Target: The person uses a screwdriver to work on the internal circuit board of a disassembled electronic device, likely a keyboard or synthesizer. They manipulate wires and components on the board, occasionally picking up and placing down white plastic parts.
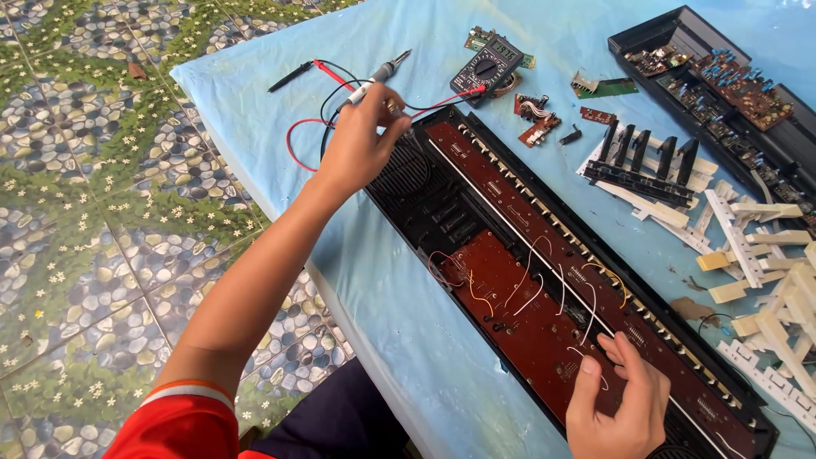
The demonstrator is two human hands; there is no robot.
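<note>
My left hand (pixel 361 136) is raised over the left end of an opened black keyboard case (pixel 425 204) and grips a soldering iron (pixel 380 74) with its metal tip pointing up and away. My right hand (pixel 616 399) rests on the brown circuit board (pixel 527 306) inside the case, fingers curled around thin white wires (pixel 589 310). Red, orange and white wires loop across the board.
A black multimeter (pixel 486 66) with red and black probe leads (pixel 297 75) lies beyond my left hand. Small circuit boards (pixel 537 117), loose black keys (pixel 642 153) and white keys (pixel 765 255) lie at right. Another open case (pixel 722 85) sits far right. The table's left edge drops to a pebble-pattern floor (pixel 102 212).
</note>
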